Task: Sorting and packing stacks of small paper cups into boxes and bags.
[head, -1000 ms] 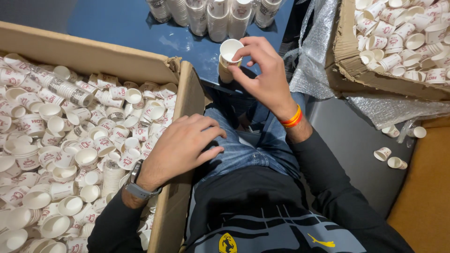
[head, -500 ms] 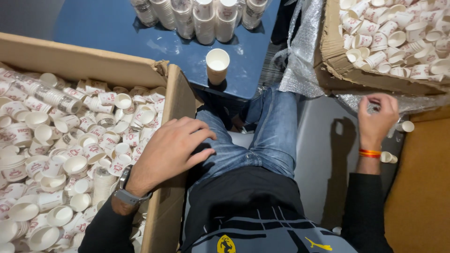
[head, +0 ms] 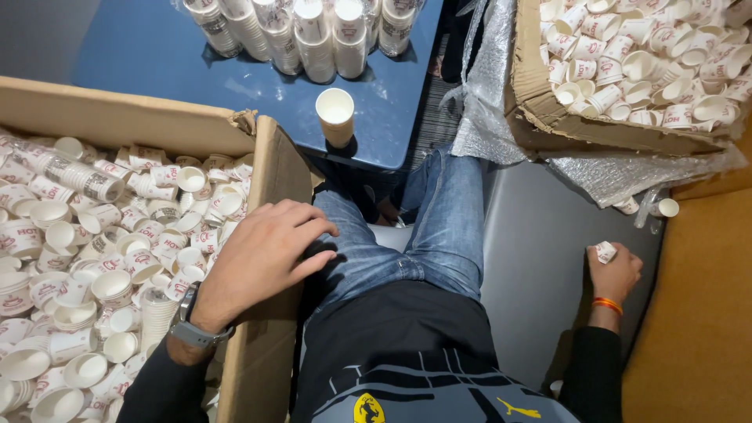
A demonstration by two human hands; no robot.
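Our right hand [head: 613, 274] is low at our side, its fingers pinching a small white paper cup [head: 605, 251] over the grey floor [head: 533, 258]. Our left hand [head: 262, 254] rests with fingers loosely spread on the wall of the big cardboard box [head: 270, 168] of loose cups. One stack of white cups [head: 335, 116] stands on the blue surface [head: 157, 55].

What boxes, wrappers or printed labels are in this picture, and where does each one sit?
Big cardboard box: left, brown, open, full of loose white paper cups with red print; left hand rests on its wall.
Second cardboard box: upper right, brown, same cups.
Clear wrapped cup sleeves: top, on blue table.
Bubble wrap: beside right box.
Right hand holds a small cup.
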